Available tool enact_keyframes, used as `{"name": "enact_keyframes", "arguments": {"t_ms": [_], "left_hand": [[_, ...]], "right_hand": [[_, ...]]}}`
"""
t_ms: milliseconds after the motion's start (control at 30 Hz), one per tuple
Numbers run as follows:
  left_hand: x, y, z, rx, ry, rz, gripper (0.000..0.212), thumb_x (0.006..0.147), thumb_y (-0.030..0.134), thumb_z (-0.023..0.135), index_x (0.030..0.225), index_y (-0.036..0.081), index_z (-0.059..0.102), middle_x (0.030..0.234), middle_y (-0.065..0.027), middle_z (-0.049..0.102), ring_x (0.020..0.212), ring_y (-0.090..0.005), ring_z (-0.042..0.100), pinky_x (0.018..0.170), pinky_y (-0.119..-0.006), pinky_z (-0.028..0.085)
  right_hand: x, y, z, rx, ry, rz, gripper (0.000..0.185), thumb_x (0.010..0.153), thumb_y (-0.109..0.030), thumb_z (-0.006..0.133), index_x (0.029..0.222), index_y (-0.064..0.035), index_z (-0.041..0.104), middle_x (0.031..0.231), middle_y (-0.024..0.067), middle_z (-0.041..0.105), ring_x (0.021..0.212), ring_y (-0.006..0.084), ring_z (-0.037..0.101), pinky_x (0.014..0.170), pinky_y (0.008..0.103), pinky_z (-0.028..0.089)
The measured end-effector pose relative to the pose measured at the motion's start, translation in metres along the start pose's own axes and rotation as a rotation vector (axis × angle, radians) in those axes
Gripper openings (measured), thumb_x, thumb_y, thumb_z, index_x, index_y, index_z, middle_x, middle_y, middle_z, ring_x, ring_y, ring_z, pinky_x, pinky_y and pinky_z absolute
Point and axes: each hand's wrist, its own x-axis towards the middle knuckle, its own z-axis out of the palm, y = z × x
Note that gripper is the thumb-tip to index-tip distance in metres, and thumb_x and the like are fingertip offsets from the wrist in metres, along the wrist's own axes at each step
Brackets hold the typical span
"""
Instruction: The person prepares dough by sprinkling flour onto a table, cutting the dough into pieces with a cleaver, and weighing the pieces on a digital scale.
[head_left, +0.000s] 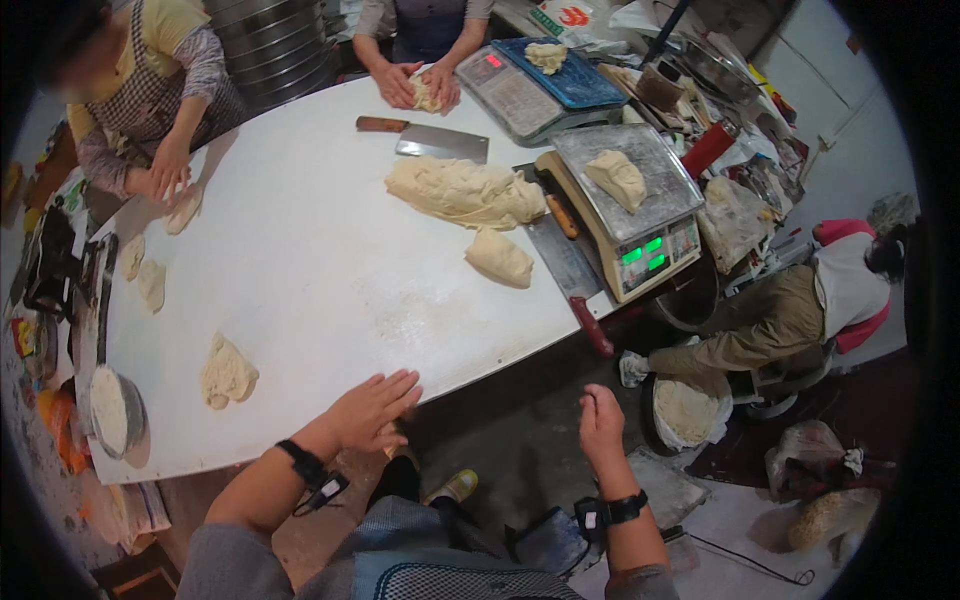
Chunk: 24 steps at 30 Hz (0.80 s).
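Observation:
My left hand (375, 411) is over the near edge of the white table (315, 300), fingers spread, holding nothing. My right hand (602, 424) hangs off the table's near side over the floor, its fingers curled; whether it holds anything cannot be told. Left of my left hand lies a flattened dough piece (227, 373). Beyond the hands, a cut dough piece (499, 257) rests beside a long dough mass (465, 191). Behind that mass lies a cleaver (442, 143) with a wooden handle. A digital scale (626, 180) at the right carries another dough lump (616, 180).
A co-worker at the far left handles dough (184, 210); another across the table presses dough (426, 91). A second scale (517, 97) stands behind. A red knife handle (592, 326) juts past the edge. A bowl of flour (116, 412) sits at left. A person bends at right.

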Motion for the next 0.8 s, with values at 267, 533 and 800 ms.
{"name": "enact_keyframes", "arguments": {"t_ms": [267,533,800], "left_hand": [[0.001,0.0,-0.002,0.17,0.199,-0.288,0.094,0.072,0.06,0.066,0.137,0.0,0.036,0.146,-0.0239,0.03,0.137,-0.0387,0.028,0.105,-0.061,0.027],[0.002,-0.005,-0.003,0.123,0.229,-0.291,0.094,0.066,0.06,0.07,0.133,0.001,0.041,0.143,-0.0248,0.034,0.134,-0.0403,0.033,0.1,-0.064,0.03],[0.006,-0.002,-0.009,0.098,0.25,-0.267,0.091,0.069,0.064,0.067,0.131,0.0,0.044,0.14,-0.0236,0.039,0.13,-0.0378,0.039,0.099,-0.062,0.033]], "right_hand": [[0.083,-0.038,0.046,-0.037,-0.131,0.012,0.011,0.082,-0.007,0.054,0.09,-0.0001,0.057,0.087,0.021,0.059,0.085,0.0404,0.057,0.075,0.0463,0.047],[0.166,-0.022,0.08,-0.287,-0.079,-0.071,0.018,0.083,-0.012,0.059,0.096,0.0006,0.059,0.094,0.0227,0.062,0.091,0.04,0.058,0.082,0.0469,0.045],[0.248,-0.003,0.089,-0.595,0.158,-0.119,0.025,0.085,-0.016,0.059,0.103,0.0019,0.059,0.113,0.0218,0.055,0.104,0.0394,0.052,0.091,0.0469,0.042]]}}
